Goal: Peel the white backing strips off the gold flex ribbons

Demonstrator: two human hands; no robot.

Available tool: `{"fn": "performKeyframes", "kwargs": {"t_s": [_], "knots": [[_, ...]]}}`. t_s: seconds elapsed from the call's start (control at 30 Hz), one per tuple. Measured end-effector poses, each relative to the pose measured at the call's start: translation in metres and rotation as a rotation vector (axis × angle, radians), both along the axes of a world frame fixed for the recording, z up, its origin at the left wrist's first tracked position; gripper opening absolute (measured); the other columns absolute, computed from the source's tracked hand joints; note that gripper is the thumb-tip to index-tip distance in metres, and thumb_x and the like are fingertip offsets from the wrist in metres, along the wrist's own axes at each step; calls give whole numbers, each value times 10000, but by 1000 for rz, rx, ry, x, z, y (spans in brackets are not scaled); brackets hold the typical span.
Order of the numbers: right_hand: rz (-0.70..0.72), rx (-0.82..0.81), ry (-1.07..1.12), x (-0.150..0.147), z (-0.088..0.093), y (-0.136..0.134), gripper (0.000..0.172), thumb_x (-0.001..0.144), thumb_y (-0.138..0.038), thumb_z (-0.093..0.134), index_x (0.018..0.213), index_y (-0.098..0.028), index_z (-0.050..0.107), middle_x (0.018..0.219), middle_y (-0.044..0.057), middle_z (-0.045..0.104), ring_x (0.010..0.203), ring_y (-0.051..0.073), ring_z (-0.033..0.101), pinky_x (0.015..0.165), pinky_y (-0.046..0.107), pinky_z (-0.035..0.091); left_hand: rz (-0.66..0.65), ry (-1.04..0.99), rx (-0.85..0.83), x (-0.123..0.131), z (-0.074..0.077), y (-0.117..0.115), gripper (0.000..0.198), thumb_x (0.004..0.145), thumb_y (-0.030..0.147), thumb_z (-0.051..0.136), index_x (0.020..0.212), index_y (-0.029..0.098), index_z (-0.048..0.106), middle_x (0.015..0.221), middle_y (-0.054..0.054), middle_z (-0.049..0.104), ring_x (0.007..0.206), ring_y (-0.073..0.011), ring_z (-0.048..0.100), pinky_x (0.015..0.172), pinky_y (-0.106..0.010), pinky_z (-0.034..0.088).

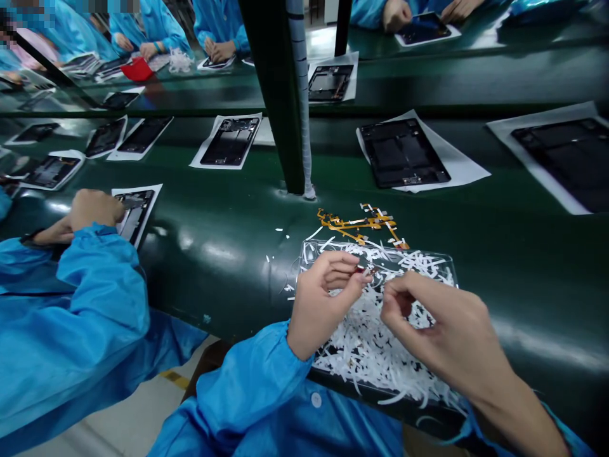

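Bright blue work coats and tablet parts line a factory room, where a long, glossy dark-green worktop (228, 247) runs from left to right. Near its left end, a co-worker's bare hand (98, 209) rests over a tablet housing with a black frame (134, 219), laid on white paper. Farther right, toward the far edge, another rectangular black tablet housing (231, 141) lies on its own white sheet, left of a dark upright post (280, 95).

At the near edge, right of the post's foot, sits a shallow rectangular tray of clear plastic (450, 259), heaped with short, curling white strips (375, 336); a few strips lie loose outside its left side. Over the tray's left part, the left hand (323, 301) has its thumb and fingers curled nearly together around a small dark-red and white piece (363, 271). Thin orange flexible cables (335, 222) lie in a loose pile just beyond the tray's far rim. Over its right part, the right hand (442, 327) has thumb and forefinger tips together; whether anything thin is between them, I cannot tell. Beyond, toward the far edge, a black tablet housing with a ribbed interior (404, 151) lies askew on white paper.
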State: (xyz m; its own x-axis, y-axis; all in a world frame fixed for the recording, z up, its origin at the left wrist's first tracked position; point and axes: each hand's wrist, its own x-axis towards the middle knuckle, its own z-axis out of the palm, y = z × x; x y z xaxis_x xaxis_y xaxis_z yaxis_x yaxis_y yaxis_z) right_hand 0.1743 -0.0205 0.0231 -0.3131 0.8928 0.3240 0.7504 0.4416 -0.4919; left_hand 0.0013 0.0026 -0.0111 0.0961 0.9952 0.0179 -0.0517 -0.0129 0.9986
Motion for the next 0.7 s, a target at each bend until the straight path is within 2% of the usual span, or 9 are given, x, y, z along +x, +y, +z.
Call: {"fn": "performKeyframes", "kwargs": {"t_s": [0.07, 0.13, 0.2, 0.27, 0.37, 0.47, 0.57, 0.7], "knots": [[31, 66, -75, 4, 2, -1, 150, 932, -203, 591, 790, -207, 545, 659, -16, 570, 577, 124, 533, 574, 294, 395, -59, -77, -94, -5, 1, 2, 227, 888, 282, 708, 1066, 176, 617, 927, -56, 773, 866, -189, 775, 807, -313, 660], [30, 191, -174, 6, 2, -2, 37, 922, -197, 648, 936, -185, 616, 783, 16, 659, 663, 146, 600, 630, 308, 438, -88, -79, -162, -10, 4, 2, 265, 867, 303, 742, 1079, 176, 647, 909, -53, 789, 874, -204, 774, 802, -321, 654], [32, 343, -257, 6, 0, -1, 195, 896, -176, 700, 1080, -156, 638, 909, 50, 709, 753, 170, 653, 690, 320, 474, -108, -41, -214, -13, 9, 1, 297, 854, 326, 764, 1102, 186, 679, 902, -46, 800, 908, -217, 769, 824, -328, 641], [48, 463, -313, 4, -3, 1, 242, 869, -157, 736, 1093, -126, 651, 934, 70, 724, 776, 186, 670, 711, 332, 488, -126, -21, -245, -13, 12, -1, 326, 861, 349, 761, 1144, 200, 698, 942, -47, 806, 988, -235, 756, 889, -347, 621], [63, 554, -423, 0, -8, 3, 321, 833, -137, 767, 1125, -72, 651, 956, 107, 737, 773, 212, 675, 707, 357, 496, -138, -42, -262, -10, 14, -3, 361, 883, 338, 737, 1221, 220, 691, 1034, -51, 800, 1076, -254, 733, 959, -384, 596], [52, 633, -507, -4, -10, 3, 358, 805, -134, 791, 1121, -44, 649, 924, 117, 739, 734, 215, 663, 680, 359, 490, -115, -15, -234, -8, 15, -4, 365, 895, 320, 724, 1249, 243, 683, 1038, -35, 799, 1066, -248, 737, 1007, -415, 574], [4, 641, -500, -9, -10, 2, 307, 807, -149, 787, 1067, -65, 648, 866, 90, 732, 696, 195, 648, 635, 334, 469, -67, 93, -134, -8, 18, -6, 321, 902, 309, 716, 1220, 269, 697, 993, -1, 806, 1046, -224, 743, 1045, -405, 551], [-98, 442, -287, -14, -7, 4, 128, 844, -134, 709, 913, -158, 604, 786, 1, 682, 623, 125, 615, 552, 281, 410, -33, 235, 27, -11, 22, -9, 302, 913, 252, 698, 1214, 282, 689, 967, 30, 806, 1011, -188, 751, 1031, -357, 553]]}}
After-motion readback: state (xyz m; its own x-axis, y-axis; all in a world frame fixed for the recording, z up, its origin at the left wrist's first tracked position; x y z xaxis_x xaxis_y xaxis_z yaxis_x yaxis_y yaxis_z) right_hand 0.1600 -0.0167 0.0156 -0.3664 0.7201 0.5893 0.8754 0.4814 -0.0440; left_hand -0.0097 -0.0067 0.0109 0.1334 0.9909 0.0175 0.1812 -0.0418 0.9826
